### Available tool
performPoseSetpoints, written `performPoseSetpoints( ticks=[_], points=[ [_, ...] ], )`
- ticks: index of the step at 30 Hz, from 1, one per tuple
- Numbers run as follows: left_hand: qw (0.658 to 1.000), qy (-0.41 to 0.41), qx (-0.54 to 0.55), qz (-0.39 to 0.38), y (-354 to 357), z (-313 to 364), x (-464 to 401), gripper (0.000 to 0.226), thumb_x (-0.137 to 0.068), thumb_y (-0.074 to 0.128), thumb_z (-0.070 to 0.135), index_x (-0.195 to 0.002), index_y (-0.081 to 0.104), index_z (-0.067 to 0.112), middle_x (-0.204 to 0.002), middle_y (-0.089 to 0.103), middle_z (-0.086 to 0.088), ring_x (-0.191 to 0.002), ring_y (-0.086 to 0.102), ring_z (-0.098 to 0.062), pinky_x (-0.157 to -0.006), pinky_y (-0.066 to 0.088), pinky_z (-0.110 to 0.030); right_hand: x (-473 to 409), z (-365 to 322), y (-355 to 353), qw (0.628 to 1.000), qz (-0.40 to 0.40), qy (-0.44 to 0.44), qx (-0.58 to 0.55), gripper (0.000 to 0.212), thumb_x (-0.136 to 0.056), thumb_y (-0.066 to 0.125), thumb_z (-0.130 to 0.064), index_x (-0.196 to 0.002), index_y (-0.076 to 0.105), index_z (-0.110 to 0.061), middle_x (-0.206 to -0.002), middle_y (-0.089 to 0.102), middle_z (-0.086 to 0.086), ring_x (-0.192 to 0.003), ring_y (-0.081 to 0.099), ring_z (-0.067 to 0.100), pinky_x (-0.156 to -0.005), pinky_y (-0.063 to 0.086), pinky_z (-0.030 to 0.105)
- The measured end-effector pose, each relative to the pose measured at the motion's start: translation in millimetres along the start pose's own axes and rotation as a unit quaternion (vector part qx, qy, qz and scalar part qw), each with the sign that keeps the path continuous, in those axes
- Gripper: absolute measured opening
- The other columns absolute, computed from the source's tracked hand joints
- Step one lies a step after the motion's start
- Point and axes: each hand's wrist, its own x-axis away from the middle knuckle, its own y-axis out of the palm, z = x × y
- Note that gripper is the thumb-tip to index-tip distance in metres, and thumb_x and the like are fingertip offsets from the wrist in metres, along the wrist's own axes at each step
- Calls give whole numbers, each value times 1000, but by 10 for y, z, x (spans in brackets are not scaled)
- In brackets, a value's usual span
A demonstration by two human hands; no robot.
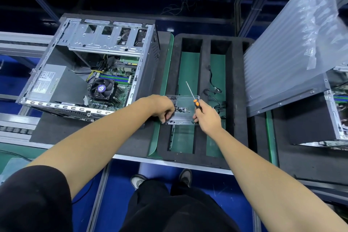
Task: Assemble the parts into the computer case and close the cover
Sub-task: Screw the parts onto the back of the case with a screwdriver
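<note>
Head view: computer case (pixel 90 66) at 10 o'clock, open, board and fan fitted, cover off. Left hand (pixel 163 108) curled, picking in clear screw tray (pixel 181 118) at centre; whether it pinches one, cannot tell. Right hand (pixel 206 117) grips screwdriver (pixel 194 98). Fastening remains, probably. Black foam tray (pixel 238 100) on green conveyor (pixel 162 100); blue floor.

You wear a black short-sleeved top (pixel 32 198), black trousers (pixel 175 211) and grey shoes (pixel 185 177); your forearms are bare.

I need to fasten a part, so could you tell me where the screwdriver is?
Right of centre in the head view: the right hand grips the screwdriver over the clear screw tray.
</note>
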Motion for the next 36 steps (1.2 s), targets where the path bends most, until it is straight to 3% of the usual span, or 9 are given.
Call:
performPoseSetpoints(
  ticks=[3,7,15,22,25,32,36],
  points=[
    [999,21,-16,-21,24,34,-13,23,-75,85,19,-83,66,28,-63,55,21,-66,51,-1,-57,36,-26,9,-4,-1,1000,1,-2,6,12,-97,38,-24,-89,46,-30,-72,71,-16,-65,69,3,-79,59,40],
    [999,19,-34,-30,17,67,-9,21,-75,86,20,-86,69,24,-67,55,18,-75,54,-10,-60,37,-27,12,-9,-9,1000,4,-2,10,13,-97,39,-22,-89,46,-30,-72,71,-15,-65,69,1,-80,59,40],
    [999,8,-29,-19,70,26,-47,12,-80,82,19,-84,71,22,-76,61,10,-79,57,-14,-52,33,-23,10,-8,-2,1000,7,-5,18,14,-98,39,-23,-89,46,-31,-72,70,-15,-64,68,1,-78,59,39],
    [999,0,-30,-28,84,53,-50,12,-82,80,15,-92,73,16,-85,64,4,-82,57,-16,-64,38,-27,1,-7,5,1000,7,-7,24,14,-98,39,-23,-90,46,-31,-74,71,-13,-66,69,4,-79,58,39],
    [999,-7,-28,-45,74,72,-53,16,-81,81,13,-95,74,11,-89,69,-1,-81,58,-18,-60,38,-26,-2,-2,16,1000,7,-9,27,13,-98,39,-23,-90,46,-31,-73,70,-14,-65,69,3,-78,58,38],
    [999,0,-6,-36,111,45,-47,16,-85,77,17,-98,72,9,-97,70,-3,-94,64,-24,-75,51,-35,-13,10,24,999,8,-8,34,12,-99,39,-24,-92,46,-30,-72,70,-15,-65,69,3,-79,57,36],
    [1000,7,27,-3,97,51,-37,16,-87,76,18,-98,67,10,-96,65,-1,-92,57,-20,-72,43,-31,-12,1,20,999,9,-5,36,11,-99,38,-24,-93,47,-29,-72,70,-14,-65,69,4,-79,57,35]
  ],
)
